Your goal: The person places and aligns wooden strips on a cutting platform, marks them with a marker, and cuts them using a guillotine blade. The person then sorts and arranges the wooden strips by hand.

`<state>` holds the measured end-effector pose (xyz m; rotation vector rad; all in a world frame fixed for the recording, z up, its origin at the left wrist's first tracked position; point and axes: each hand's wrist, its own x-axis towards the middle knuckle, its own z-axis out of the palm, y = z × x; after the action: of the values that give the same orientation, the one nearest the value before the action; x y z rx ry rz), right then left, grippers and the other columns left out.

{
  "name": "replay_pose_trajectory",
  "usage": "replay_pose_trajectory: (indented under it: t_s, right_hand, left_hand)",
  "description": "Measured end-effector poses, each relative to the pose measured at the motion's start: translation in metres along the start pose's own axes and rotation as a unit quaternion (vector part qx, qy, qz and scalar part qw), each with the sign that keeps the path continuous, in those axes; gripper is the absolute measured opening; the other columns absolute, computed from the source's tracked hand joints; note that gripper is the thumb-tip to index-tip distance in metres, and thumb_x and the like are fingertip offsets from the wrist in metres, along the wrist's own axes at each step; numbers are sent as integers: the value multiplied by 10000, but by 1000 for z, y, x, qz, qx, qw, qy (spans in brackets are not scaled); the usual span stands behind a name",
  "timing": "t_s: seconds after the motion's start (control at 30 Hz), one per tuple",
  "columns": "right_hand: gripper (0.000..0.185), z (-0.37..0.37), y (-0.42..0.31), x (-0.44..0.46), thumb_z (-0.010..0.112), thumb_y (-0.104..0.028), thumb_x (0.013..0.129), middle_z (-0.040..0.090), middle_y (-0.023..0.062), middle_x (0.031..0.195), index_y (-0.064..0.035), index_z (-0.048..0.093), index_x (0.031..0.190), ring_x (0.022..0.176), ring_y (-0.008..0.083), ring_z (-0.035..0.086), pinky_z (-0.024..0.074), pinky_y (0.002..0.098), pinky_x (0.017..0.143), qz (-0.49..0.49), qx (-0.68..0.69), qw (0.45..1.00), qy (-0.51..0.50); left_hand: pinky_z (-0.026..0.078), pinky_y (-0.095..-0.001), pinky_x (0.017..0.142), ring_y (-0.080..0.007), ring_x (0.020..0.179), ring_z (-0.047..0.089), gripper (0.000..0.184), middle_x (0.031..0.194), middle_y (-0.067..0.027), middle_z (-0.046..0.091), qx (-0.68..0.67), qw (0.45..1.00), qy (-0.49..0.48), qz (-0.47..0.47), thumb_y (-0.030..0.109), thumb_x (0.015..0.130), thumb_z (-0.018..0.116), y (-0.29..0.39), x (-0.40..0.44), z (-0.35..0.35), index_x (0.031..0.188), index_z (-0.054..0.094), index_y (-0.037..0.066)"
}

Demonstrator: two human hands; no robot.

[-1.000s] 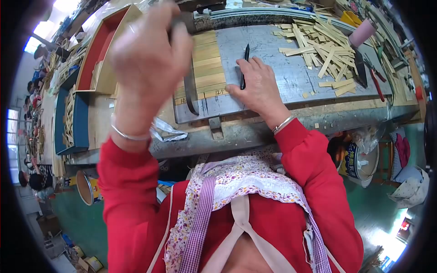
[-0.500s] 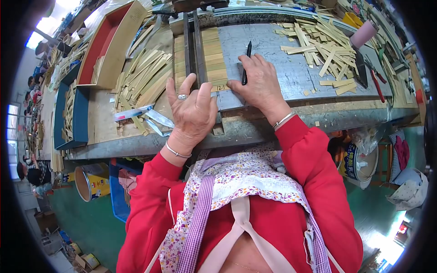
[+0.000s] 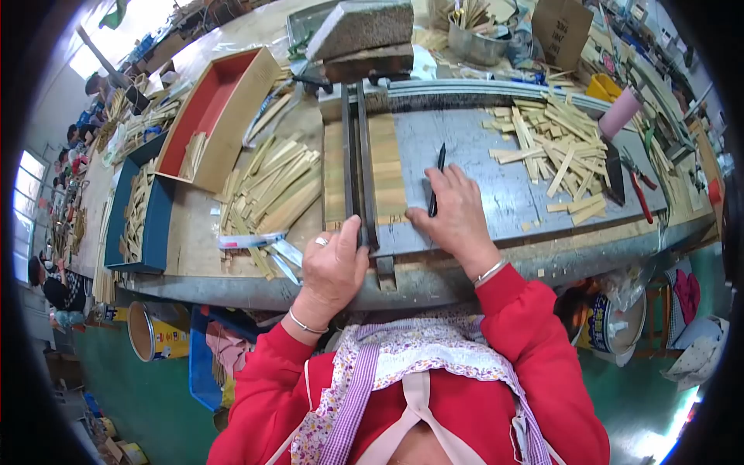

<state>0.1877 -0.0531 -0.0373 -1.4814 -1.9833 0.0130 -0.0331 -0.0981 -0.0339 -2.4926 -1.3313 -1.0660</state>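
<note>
My left hand (image 3: 332,267) is closed at the near end of a long dark metal bar (image 3: 362,170), thumb and fingers around its end. The bar lies across flat strips (image 3: 385,167) placed side by side on the grey metal board (image 3: 465,139). My right hand (image 3: 459,217) rests on the board, right of the strips, its thumb at their near edge. Between its thumb and fingers is a black pen (image 3: 439,174), pointing away. Loose strips (image 3: 275,186) lie left of the board, and another pile (image 3: 562,147) lies at its right.
Pliers with red handles (image 3: 641,194) and a pink roll (image 3: 620,113) are at the right. A red-lined box (image 3: 225,116) and a blue box (image 3: 139,209) stand at the left. A stone block (image 3: 364,31) sits behind the board. People (image 3: 62,294) are at the far left.
My left hand has come down from its raised, blurred position to the bar's near end. My right hand stays by the strips with the pen. The view has tilted up, showing more of the bench's back.
</note>
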Motion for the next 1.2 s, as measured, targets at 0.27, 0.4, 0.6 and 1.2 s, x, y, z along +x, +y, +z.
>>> replay_pose_trajectory:
  t_s: [0.27,0.4,0.6,1.2]
  right_hand:
    - [639,-6,-3,3,770,-288,682,570,239,1186,2,538,1202,1207,409,460,358,476,997,40,19,997,-57]
    - [602,-6,-5,3,769,-269,665,561,218,1090,1,547,1154,1113,379,478,374,458,940,20,14,999,-31]
    - [617,-6,-5,2,766,-271,670,543,232,1119,8,534,1169,1159,403,455,362,467,958,16,2,999,-37]
    - [686,-11,-7,10,813,-252,646,519,239,1220,4,515,1208,1209,441,431,340,502,984,53,19,994,-98]
  left_hand:
    - [437,-409,557,-313,578,547,367,726,-138,590,-57,998,13,29,4,697,675,-1,23,-19,1049,576,-13]
    - [446,-366,511,-267,554,566,267,730,-126,589,-63,993,88,37,-9,738,635,-3,94,-66,996,568,4]
    - [479,-337,582,-252,600,598,137,817,-109,624,126,958,250,59,129,850,607,-55,256,-82,953,613,39]
    - [479,-470,886,-402,1008,615,276,1023,-253,646,68,957,144,-241,213,812,550,-171,412,31,967,625,-2]
